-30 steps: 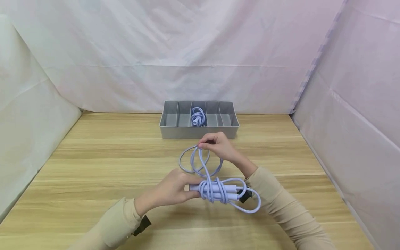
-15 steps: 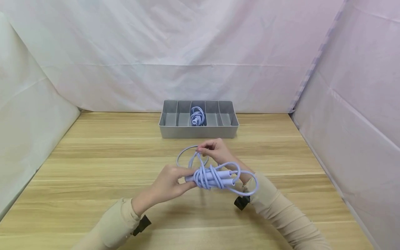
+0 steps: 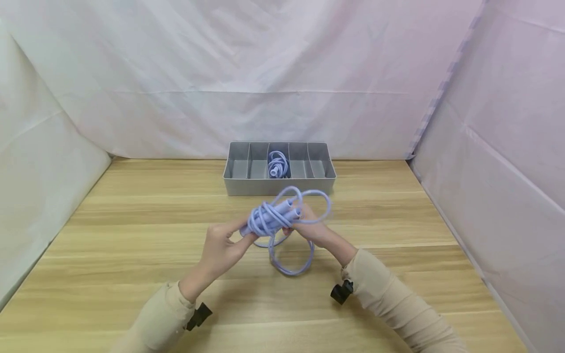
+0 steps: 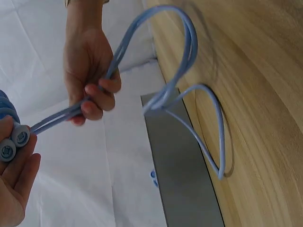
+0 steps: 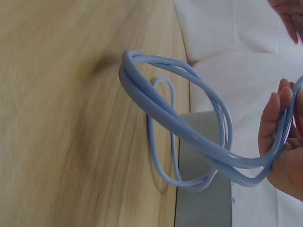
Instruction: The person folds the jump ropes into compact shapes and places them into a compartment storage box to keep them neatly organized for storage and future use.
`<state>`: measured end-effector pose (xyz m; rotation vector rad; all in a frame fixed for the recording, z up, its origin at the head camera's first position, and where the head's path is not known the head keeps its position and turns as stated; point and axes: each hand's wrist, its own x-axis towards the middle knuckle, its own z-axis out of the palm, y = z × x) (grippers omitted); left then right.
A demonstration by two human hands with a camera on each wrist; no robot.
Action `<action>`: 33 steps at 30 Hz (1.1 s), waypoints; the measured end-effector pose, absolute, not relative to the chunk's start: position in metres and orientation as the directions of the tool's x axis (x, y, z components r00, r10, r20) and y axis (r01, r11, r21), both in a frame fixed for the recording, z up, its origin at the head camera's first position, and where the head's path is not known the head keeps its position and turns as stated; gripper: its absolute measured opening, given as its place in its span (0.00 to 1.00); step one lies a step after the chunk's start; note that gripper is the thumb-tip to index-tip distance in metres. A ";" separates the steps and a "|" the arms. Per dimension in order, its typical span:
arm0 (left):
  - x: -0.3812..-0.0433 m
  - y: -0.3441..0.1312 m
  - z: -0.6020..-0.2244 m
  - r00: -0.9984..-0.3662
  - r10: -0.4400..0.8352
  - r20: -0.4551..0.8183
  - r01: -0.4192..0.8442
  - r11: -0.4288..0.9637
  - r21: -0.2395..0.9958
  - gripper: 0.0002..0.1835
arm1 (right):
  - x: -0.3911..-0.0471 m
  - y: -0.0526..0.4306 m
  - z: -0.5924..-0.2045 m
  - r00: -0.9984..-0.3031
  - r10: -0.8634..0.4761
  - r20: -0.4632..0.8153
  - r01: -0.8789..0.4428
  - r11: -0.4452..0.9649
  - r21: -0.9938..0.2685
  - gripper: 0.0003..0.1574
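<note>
My left hand [image 3: 220, 249] pinches the ends of two lavender-blue handles of a jump rope [image 3: 270, 215], held up over the table and tilted to the upper right. Several turns of cord wrap round the handles. Partly behind them in the head view is my right hand [image 3: 317, 230]. In the left wrist view its curled fingers [image 4: 97, 101] grip a doubled length of the cord [image 4: 187, 52]. Loose loops of cord [image 5: 175, 125] hang below that hand, low over the wood.
A grey divided tray [image 3: 280, 187] stands at the back of the wooden table [image 3: 154, 235]. In its middle compartment lies a second coiled jump rope [image 3: 277, 165]. White cloth [image 3: 273, 68] hangs behind the table and along both sides.
My left hand has raised the wrapped handles up and leftward, tilting their far ends upward. The right hand has moved down and right with the cord, and the loose loops hang lower.
</note>
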<state>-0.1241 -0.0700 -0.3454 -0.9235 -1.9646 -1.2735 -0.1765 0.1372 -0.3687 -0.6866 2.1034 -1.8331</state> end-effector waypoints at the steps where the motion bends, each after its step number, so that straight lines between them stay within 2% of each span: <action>1: -0.124 -0.072 -0.345 -0.579 0.194 0.792 0.804 0.300 0.514 0.17 | -0.176 0.136 -0.369 -0.856 -0.510 0.079 -0.150 0.099 -0.984 0.11; 7: -0.127 -0.080 -0.346 -0.633 0.050 0.773 0.730 0.372 0.574 0.17 | -0.171 0.128 -0.365 -0.839 -0.521 0.156 -0.219 0.060 -0.974 0.13; 12: -0.127 -0.084 -0.349 -0.650 -0.008 0.760 0.687 0.420 0.592 0.16 | -0.157 0.122 -0.347 -0.836 -0.521 0.174 -0.274 0.121 -0.954 0.13; 15: -0.127 -0.088 -0.350 -0.650 -0.042 0.758 0.655 0.474 0.588 0.16 | -0.149 0.119 -0.339 -0.845 -0.511 0.156 -0.298 0.208 -0.932 0.13; 20: -0.129 -0.097 -0.348 -0.654 -0.117 0.748 0.586 0.547 0.598 0.16 | -0.146 0.118 -0.348 -0.853 -0.501 0.147 -0.367 0.374 -0.852 0.13; 22: -0.129 -0.101 -0.347 -0.658 -0.141 0.740 0.565 0.557 0.609 0.16 | -0.145 0.119 -0.351 -0.853 -0.503 0.140 -0.372 0.397 -0.839 0.12; 25: -0.129 -0.106 -0.346 -0.664 -0.166 0.729 0.543 0.563 0.623 0.16 | -0.143 0.120 -0.352 -0.860 -0.496 0.118 -0.345 0.396 -0.851 0.11; 29: -0.131 -0.110 -0.343 -0.667 -0.174 0.724 0.522 0.585 0.621 0.15 | -0.139 0.122 -0.345 -0.887 -0.462 0.027 -0.223 0.375 -0.900 0.11; 33: -0.134 -0.115 -0.340 -0.669 -0.178 0.721 0.492 0.621 0.610 0.14 | -0.134 0.125 -0.336 -0.896 -0.444 -0.025 -0.160 0.373 -0.914 0.15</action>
